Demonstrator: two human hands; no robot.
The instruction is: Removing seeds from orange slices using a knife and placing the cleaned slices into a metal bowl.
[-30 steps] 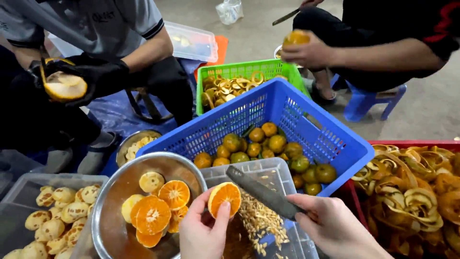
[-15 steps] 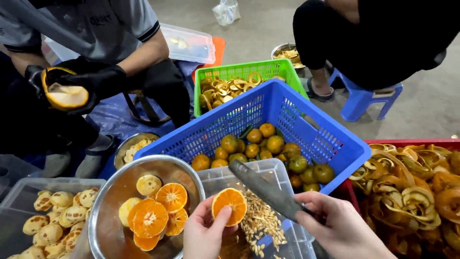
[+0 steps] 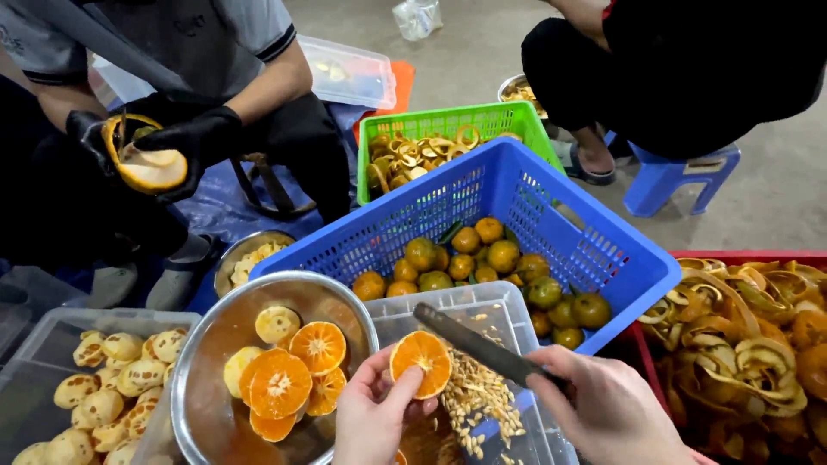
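My left hand [image 3: 372,415] holds a peeled orange half [image 3: 421,363] with its cut face up, over a clear plastic tub [image 3: 491,306] of seeds. In my right hand [image 3: 608,410] is a dark knife [image 3: 481,345]; its tip lies just above the half. To the left stands a steel bowl [image 3: 226,336] with several cut orange halves [image 3: 278,380] and peeled fruit.
A blue crate [image 3: 603,258] of whole oranges stands behind the tub, a green crate [image 3: 448,120] of peel behind that. A red crate [image 3: 749,344] of peel is at right. Peeled fruit fill a clear tub [image 3: 52,331] at left. A black-gloved person [image 3: 185,138] peels fruit; another person [image 3: 689,69] sits at back right.
The knife tip has moved closer over the orange half as my hands drew toward me. The person at back right no longer shows a fruit in hand.
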